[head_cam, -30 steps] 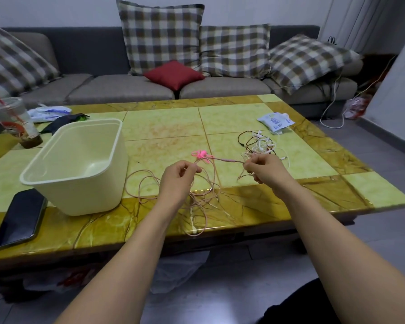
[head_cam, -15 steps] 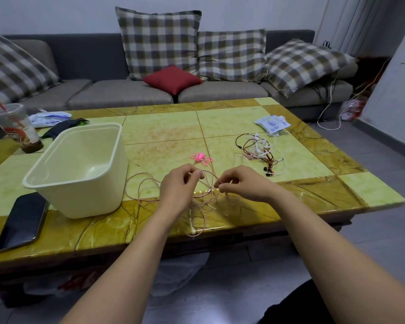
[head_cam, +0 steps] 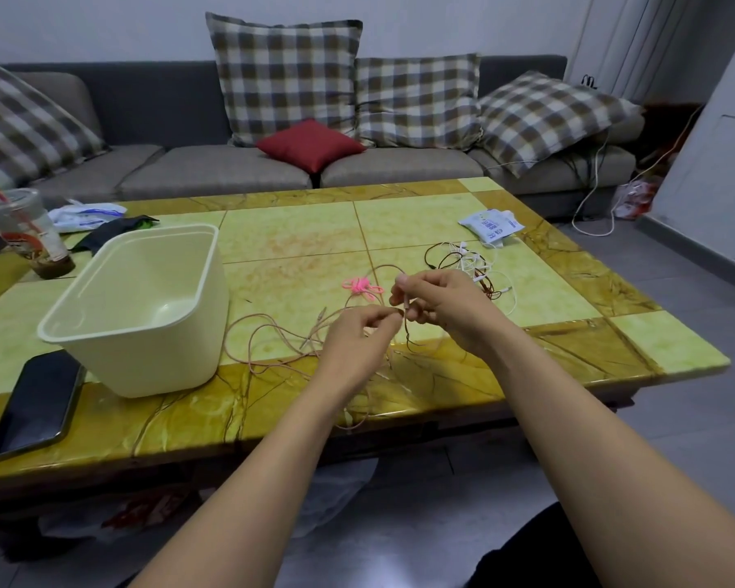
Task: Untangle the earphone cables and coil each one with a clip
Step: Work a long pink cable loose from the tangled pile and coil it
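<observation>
Slack of the pale pink earphone cable (head_cam: 268, 326) lies looped on the bench (head_cam: 289, 231) leftward of the left hand (head_cam: 353, 337), which pinches it just beside the right hand (head_cam: 446, 307), likewise pinching it, so the left is nearer those loops.

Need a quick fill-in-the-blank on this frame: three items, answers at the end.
1. The phone lies to the ____ of the cream bin.
2. The left hand and right hand both pinch the pinkish cable; the white and brown earphone tangle lies just beyond the ____ one.
3. The small plain cushion on the sofa is ____.
Answers: left; right; red.
</observation>
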A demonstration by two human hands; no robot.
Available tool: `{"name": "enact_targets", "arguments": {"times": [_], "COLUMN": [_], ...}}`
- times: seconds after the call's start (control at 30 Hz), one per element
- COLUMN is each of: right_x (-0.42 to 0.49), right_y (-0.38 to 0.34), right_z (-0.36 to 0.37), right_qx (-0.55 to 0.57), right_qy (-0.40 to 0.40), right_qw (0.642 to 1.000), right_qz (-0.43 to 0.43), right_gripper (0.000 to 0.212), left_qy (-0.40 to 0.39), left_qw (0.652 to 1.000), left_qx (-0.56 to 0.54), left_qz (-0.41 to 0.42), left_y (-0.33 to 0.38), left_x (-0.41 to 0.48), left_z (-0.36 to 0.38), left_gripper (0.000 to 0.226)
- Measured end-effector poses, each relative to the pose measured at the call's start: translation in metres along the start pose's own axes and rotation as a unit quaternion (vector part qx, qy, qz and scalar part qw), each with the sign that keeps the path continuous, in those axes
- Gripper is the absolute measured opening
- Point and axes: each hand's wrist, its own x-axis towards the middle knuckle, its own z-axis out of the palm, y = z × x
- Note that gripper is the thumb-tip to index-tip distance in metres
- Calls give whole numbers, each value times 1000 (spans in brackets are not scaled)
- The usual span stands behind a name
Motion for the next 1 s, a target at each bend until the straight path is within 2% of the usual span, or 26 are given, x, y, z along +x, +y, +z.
{"name": "enact_targets", "arguments": {"times": [0.1,0.33,0.63,0.77,0.9,1.0], "right_x": [-1,2,5,8,9,10], "right_y": [-5,-2,-5,7,20,36], "right_z": [2,-8,-15,-22,-19,-22], "right_qx": [26,93,202,141,32,-154], "right_qy": [-5,149,200,204,96,21], "right_qw": [1000,984,958,969,990,980], "right_qz": [-2,-24,-44,3,95,122], "right_gripper": [20,20,21,26,39,33], "left_qy": [-67,-121,-153,-137,-106,-78], "left_qw": [994,977,953,930,921,916], "left_qx": [-80,-177,-261,-340,-376,-394], "left_qz": [-21,-13,-18,-34,-16,-11], "left_y": [2,6,18,17,17,14], "left_x": [-2,1,0,3,5,10], "left_z": [3,-4,-6,-6,-3,0], "left_gripper": [23,26,34,27,25,25]}}
